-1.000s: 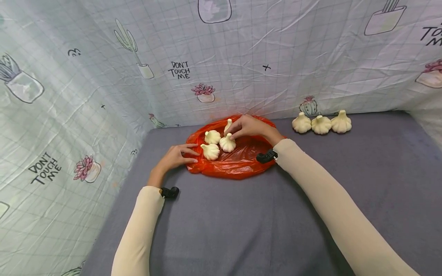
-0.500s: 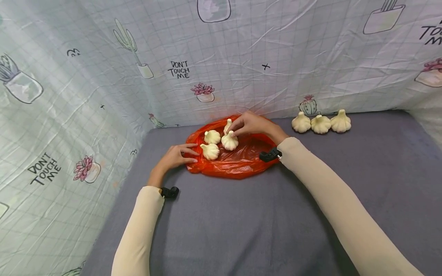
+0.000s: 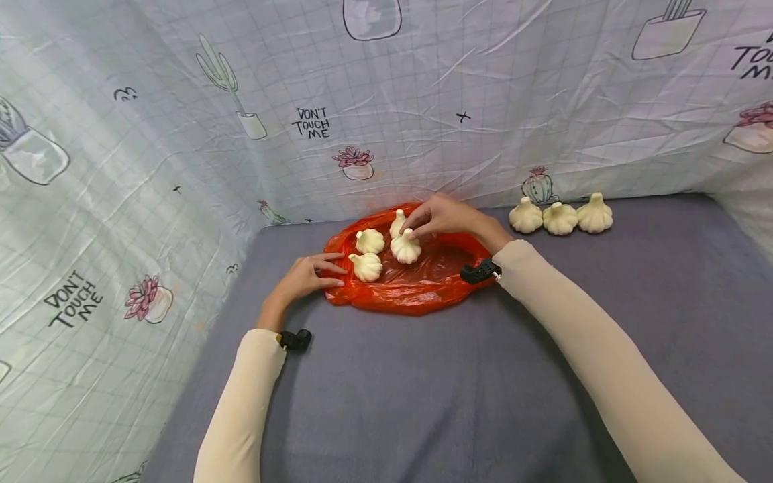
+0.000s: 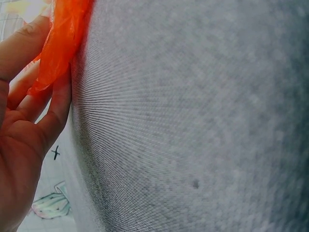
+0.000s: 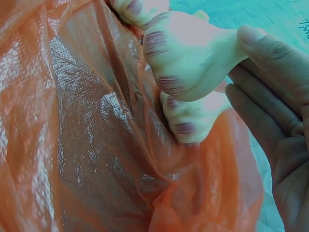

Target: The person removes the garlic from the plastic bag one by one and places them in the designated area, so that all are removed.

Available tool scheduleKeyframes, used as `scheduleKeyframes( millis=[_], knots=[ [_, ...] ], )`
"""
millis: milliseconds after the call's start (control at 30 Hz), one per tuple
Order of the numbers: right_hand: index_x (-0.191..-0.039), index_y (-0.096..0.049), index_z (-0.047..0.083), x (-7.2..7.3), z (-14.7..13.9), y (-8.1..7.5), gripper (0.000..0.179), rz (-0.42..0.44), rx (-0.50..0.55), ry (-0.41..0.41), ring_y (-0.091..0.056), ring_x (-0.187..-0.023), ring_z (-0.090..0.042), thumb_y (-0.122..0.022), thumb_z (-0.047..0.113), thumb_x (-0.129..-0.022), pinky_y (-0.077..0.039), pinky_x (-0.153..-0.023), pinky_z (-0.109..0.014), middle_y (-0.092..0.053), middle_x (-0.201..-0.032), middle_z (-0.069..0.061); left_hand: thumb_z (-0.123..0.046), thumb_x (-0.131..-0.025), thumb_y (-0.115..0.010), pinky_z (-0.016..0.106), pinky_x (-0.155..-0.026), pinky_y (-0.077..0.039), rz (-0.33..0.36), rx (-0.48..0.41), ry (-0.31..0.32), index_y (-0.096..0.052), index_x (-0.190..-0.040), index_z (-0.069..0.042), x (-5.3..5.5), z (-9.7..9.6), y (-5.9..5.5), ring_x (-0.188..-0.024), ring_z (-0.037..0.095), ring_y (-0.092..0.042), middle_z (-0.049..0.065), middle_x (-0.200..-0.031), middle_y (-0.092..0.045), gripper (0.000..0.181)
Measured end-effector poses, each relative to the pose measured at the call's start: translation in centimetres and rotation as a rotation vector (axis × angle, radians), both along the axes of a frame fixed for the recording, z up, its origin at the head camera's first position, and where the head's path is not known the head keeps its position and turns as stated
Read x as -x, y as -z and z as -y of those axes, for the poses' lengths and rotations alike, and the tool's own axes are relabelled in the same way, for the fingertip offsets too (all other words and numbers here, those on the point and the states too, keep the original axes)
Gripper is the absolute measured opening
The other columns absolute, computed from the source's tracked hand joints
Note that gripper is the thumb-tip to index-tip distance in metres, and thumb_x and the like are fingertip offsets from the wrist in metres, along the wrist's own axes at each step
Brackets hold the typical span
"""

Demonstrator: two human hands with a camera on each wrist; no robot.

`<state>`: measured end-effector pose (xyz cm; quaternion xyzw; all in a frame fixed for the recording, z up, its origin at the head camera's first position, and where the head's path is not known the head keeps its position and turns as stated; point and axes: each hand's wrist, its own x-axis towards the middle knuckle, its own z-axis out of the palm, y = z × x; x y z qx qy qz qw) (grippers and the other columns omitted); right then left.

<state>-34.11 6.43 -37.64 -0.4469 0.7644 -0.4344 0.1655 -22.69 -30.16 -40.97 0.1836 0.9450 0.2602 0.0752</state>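
Several fingers of my left hand point(image 3: 308, 275) rest spread and fairly straight against the left edge of the red bag point(image 3: 398, 302); film touches them, no firm pinch shows. Bag lies on the grey table point(image 3: 386, 402), close to the back cloth point(image 3: 423, 147). Just right of that hand, inside the bag's crumpled rim: a front bulb point(image 3: 366, 267) of garlic, neck pointing left, with a rear bulb point(image 3: 370, 241) right behind it. Next along, a half-hidden bulb point(image 3: 396, 223), also within the rim. In front of that is the held bulb point(image 3: 406, 249), neck up, narrowly pinched between thumb and fingertip of my right hand point(image 3: 445, 213); can't tell whether its base clears the film. Well to the right, three row bulbs point(image 3: 559, 219) stand side by side on the table near the cloth. Progress, my call: partway. Three bulbs off the bag, three within it, one in my grip, not yet let go.
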Motion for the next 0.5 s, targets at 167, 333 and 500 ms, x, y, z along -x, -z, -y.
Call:
scheduleKeyframes(
  millis=[167,333,500],
  knots=[
    [-0.106,-0.08,0.005,-0.3,-0.4,-0.4,0.02,-0.026,0.008,-0.011,-0.065,-0.068,-0.02,-0.08,0.014,-0.089,-0.051,-0.061,-0.022,-0.078,-0.095,-0.008,-0.026,-0.084,-0.086,0.053,-0.113,-0.038,0.006,-0.005,0.005,-0.081,-0.112,-0.017,0.0,0.0,0.1,-0.141,0.033,-0.046,0.007,-0.143,-0.061,0.03],
    [-0.105,-0.081,0.006,-0.5,-0.8,-0.9,0.018,-0.059,0.01,-0.027,-0.064,-0.064,-0.011,-0.081,0.015,-0.089,-0.05,-0.059,-0.021,-0.078,-0.091,-0.004,-0.025,-0.084,-0.086,0.052,-0.114,-0.038,0.01,-0.005,-0.004,-0.082,-0.111,-0.017,0.0,0.0,0.0,-0.141,0.032,-0.046,0.006,-0.143,-0.061,0.029],
    [-0.103,-0.082,0.008,-0.6,-1.1,-1.0,0.017,-0.103,0.005,-0.04,-0.062,-0.071,-0.005,-0.082,0.014,-0.087,-0.049,-0.063,-0.018,-0.079,-0.094,-0.003,-0.026,-0.083,-0.086,0.051,-0.114,-0.038,-0.003,0.0,0.006,-0.082,-0.111,-0.018,0.1,-0.1,0.0,-0.141,0.032,-0.047,0.005,-0.142,-0.062,0.029]
  ],
)
